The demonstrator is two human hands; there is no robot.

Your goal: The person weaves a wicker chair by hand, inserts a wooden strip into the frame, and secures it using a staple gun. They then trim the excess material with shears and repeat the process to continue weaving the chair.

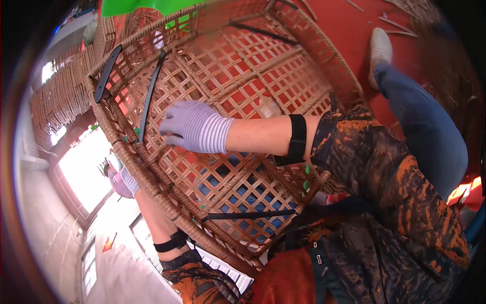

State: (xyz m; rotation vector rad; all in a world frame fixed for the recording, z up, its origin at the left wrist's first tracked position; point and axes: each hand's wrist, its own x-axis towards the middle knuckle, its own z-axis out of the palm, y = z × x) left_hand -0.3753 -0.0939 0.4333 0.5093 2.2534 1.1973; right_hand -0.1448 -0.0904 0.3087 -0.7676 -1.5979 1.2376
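A large woven rattan basket [243, 91] with an open lattice lies tilted across my lap. Over its inner lattice is my right hand [196, 126] in a pale lilac knit glove. Its fingers are bent and drawn together against the weave, and whatever they pinch is hidden. My left hand [122, 182], gloved the same way, is outside the basket beyond its left rim. Its fingers look curled, with a small pale thing [114, 161] by them that glare washes out. Close to my right fingertips runs a dark flat strip [152, 96] across the basket's side.
Another black strip [107, 73] sits at the upper left rim, and one more [250, 215] crosses the near side. Bright green sheeting [147, 6] lies beyond the basket. Loose canes [397, 26] lie on the red floor [349, 35]. A jeans leg and pale shoe [380, 45] are at right.
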